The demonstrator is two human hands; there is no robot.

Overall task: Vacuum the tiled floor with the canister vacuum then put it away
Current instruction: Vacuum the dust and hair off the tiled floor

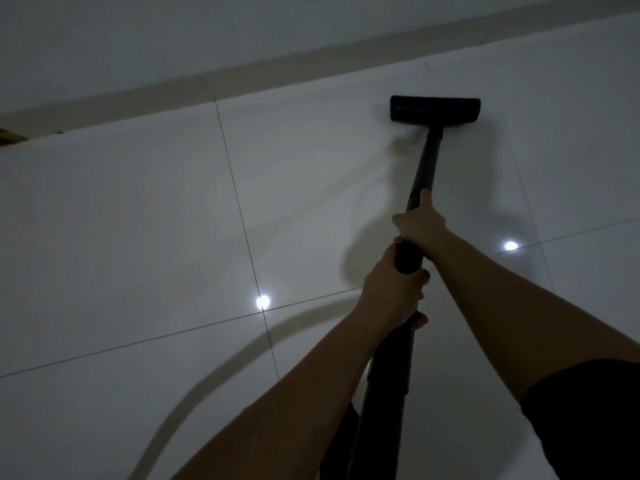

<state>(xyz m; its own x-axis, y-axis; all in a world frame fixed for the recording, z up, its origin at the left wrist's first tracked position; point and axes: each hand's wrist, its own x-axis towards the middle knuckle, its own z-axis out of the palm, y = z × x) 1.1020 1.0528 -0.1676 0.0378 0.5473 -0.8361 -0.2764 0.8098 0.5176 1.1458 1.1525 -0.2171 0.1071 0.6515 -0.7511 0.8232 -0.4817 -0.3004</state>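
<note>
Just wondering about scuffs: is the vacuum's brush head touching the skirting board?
Apart. The head view shows bare tile between the brush head and the skirting board.

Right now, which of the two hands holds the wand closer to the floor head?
The right hand: it grips the wand farther along, nearer the floor head; the left hand grips behind it, closer to the person.

No readable text, label, brand or number anywhere; frame dim.
</note>
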